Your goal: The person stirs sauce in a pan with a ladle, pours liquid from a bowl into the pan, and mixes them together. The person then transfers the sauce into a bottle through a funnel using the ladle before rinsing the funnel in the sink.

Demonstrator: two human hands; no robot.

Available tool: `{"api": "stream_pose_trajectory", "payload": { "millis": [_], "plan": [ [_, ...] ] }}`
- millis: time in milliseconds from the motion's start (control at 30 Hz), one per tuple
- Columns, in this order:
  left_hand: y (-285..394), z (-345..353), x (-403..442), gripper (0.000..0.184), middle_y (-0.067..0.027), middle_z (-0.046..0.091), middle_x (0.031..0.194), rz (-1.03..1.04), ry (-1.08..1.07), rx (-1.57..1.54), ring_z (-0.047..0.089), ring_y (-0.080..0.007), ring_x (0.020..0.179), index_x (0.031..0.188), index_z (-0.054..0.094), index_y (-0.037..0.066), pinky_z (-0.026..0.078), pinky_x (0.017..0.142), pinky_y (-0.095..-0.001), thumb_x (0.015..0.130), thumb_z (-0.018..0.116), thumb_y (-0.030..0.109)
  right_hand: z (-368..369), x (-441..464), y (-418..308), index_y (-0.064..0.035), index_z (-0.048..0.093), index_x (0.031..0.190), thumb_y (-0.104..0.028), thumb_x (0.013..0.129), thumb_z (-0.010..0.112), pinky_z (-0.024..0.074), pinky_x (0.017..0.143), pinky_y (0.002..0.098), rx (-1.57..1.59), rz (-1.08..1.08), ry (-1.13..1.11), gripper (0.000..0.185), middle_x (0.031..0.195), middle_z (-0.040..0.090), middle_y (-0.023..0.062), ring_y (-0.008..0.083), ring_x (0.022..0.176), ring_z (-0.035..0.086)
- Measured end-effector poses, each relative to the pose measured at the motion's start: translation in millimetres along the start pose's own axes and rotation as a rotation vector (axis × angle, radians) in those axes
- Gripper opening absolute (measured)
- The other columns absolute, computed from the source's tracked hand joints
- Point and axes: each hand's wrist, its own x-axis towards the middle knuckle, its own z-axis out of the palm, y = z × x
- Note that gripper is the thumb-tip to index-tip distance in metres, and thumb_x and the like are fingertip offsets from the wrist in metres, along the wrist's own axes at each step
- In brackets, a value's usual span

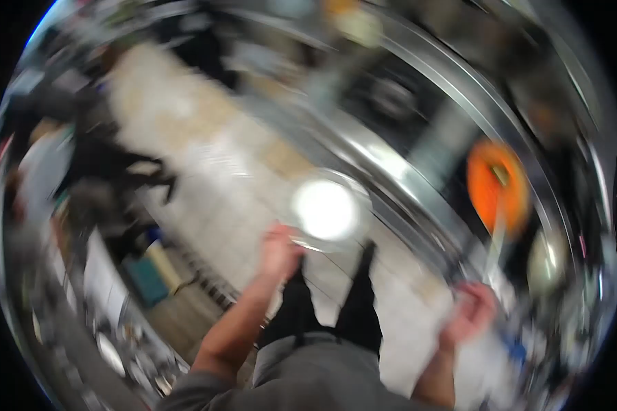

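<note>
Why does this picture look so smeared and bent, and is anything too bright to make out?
Head view: blur softens everything, including the left hand and right hand, likely from camera movement; steel counter edges bow and the corners are black, as with a very wide lens; the round dish in the left hand has a glaring white middle, its detail lost.
</note>
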Motion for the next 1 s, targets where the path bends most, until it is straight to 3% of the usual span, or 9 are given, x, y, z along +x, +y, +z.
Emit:
{"api": "stream_pose_trajectory", "payload": {
  "millis": [33,67,100,167,233,333,467,633,1000],
  "plan": [
    [32,12,-9,0.01,-0.0063,0.067,0.099,0.103,-0.15,0.069,0.068,-0.0185,0.083,0.104,0.059,0.007,0.06,0.067,-0.0361,0.1,0.055,0.015,-1,-35,7,0.002,0.058,0.118,-0.003,0.098,0.055,0.0539,0.086,0.035,0.204,0.15,-0.18,0.021,0.111,0.064,0.0141,0.024,0.104,0.065],
    [37,15,-7,0.014,-0.0084,0.07,0.103,-0.009,-0.055,-0.108,0.07,-0.0182,0.086,0.108,0.061,0.005,0.062,0.07,-0.0347,0.098,0.056,0.013,22,-55,-3,0.0019,0.058,0.117,0.001,0.097,0.056,0.0556,0.078,0.0307,0.18,0.309,-0.342,0.02,0.102,0.066,0.0105,0.0186,0.093,0.068],
    [42,25,-4,0.017,-0.0105,0.07,0.107,-0.013,-0.075,-0.151,0.071,-0.0196,0.09,0.112,0.062,0.004,0.063,0.075,-0.035,0.097,0.057,0.012,43,-91,16,0.0011,0.06,0.116,0.001,0.098,0.06,0.0555,0.072,0.0272,0.412,0.695,-0.283,0.019,0.092,0.067,0.008,0.0144,0.081,0.068],
    [40,14,9,0.021,-0.0125,0.069,0.11,-0.055,-0.038,-0.171,0.071,-0.0221,0.092,0.116,0.062,0.003,0.064,0.075,-0.038,0.096,0.058,0.009,84,-124,76,-0.0003,0.061,0.114,-0.006,0.101,0.061,0.0544,0.067,0.0282,0.253,0.95,-0.513,0.015,0.088,0.065,0.0062,0.013,0.076,0.065],
    [38,10,14,0.015,-0.01,0.07,0.105,-0.071,-0.034,-0.161,0.07,-0.0196,0.089,0.109,0.062,0.005,0.063,0.074,-0.0365,0.095,0.059,0.008,99,-163,163,-0.0019,0.064,0.112,-0.017,0.102,0.061,0.0523,0.06,0.0284,0.079,1.122,-0.299,0.018,0.086,0.068,0.0047,0.0131,0.07,0.065],
    [21,-1,18,0.01,-0.008,0.07,0.1,-0.081,-0.022,-0.158,0.069,-0.0167,0.087,0.104,0.062,0.006,0.062,0.072,-0.0337,0.094,0.058,0.007,70,-164,274,-0.0107,0.053,0.125,-0.025,0.101,0.063,0.053,0.056,0.0341,0.264,1.296,0.255,0.03,0.097,0.063,0.005,0.0191,0.068,0.064],
    [-2,-35,23,0.01,-0.0068,0.069,0.098,-0.077,-0.006,-0.155,0.067,-0.0136,0.082,0.103,0.061,0.006,0.058,0.069,-0.03,0.094,0.059,0.007,26,-123,359,-0.0101,0.038,0.136,-0.026,0.094,0.075,0.0574,0.079,0.0385,0.005,0.946,0.621,0.058,0.111,0.056,0.0086,0.0212,0.099,0.061],
    [-20,-64,18,0.01,-0.0069,0.069,0.1,-0.089,0.13,-0.178,0.068,-0.0151,0.085,0.103,0.061,0.006,0.06,0.074,-0.0319,0.093,0.06,0.008,12,-89,386,-0.0028,0.04,0.129,-0.01,0.094,0.073,0.0577,0.086,0.0389,-0.134,0.673,0.521,0.048,0.119,0.055,0.0125,0.0208,0.106,0.059],
    [-26,-113,27,0.011,-0.0033,0.067,0.093,-0.063,0.188,-0.225,0.064,-0.0096,0.075,0.105,0.061,0.006,0.054,0.063,-0.0246,0.094,0.059,0.008,30,-82,401,-0.0005,0.049,0.114,-0.003,0.09,0.074,0.0536,0.076,0.0283,-0.261,0.51,0.67,0.034,0.108,0.056,0.0088,0.0161,0.091,0.06]
  ]
}}
